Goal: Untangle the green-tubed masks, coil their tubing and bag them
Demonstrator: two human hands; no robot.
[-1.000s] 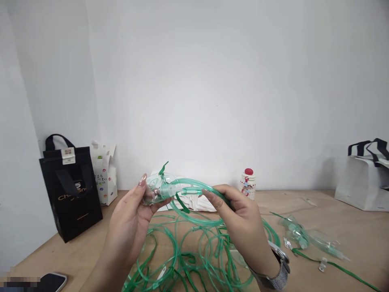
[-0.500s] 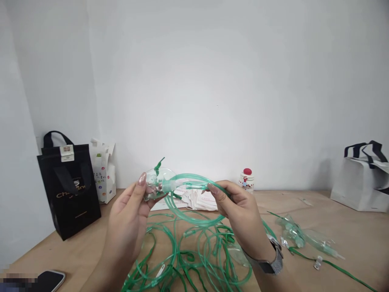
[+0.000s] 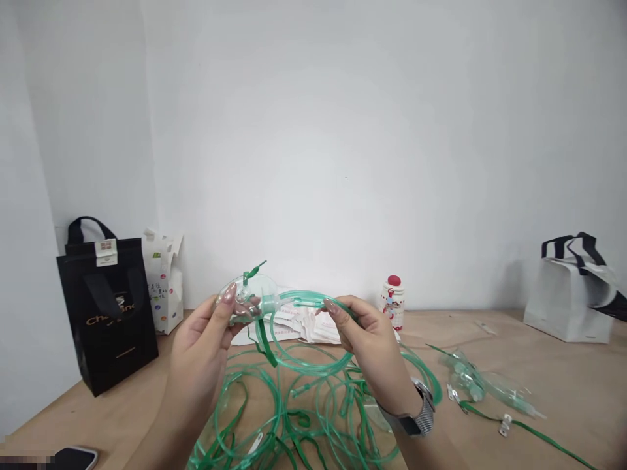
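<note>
My left hand (image 3: 210, 333) is closed around a clear oxygen mask (image 3: 259, 287) with a green strap hanging from it. In my right hand (image 3: 365, 333), thumb and fingers grip a coil of green oxygen tubing (image 3: 313, 369). The tubing's end connector (image 3: 306, 302) points left and meets the mask's inlet; how firmly they are joined I cannot tell. Both hands hold these above the table, over a tangle of green tubes and straps (image 3: 255, 418). A watch with a mesh band (image 3: 425, 408) is on my right wrist.
Another clear mask (image 3: 463, 375) with a green strap lies at right. Printed paper packets (image 3: 313, 326) and a red-capped bottle (image 3: 393, 303) stand behind my hands. A black bag (image 3: 110, 320), a printed white bag (image 3: 166, 281) and a white bag (image 3: 568, 300) stand along the wall. A phone (image 3: 76, 458) lies front left.
Both hands have moved slightly left, with mask and tubing still held. The mask has turned a little and its green strap now hangs below it. The camera view has shifted slightly.
</note>
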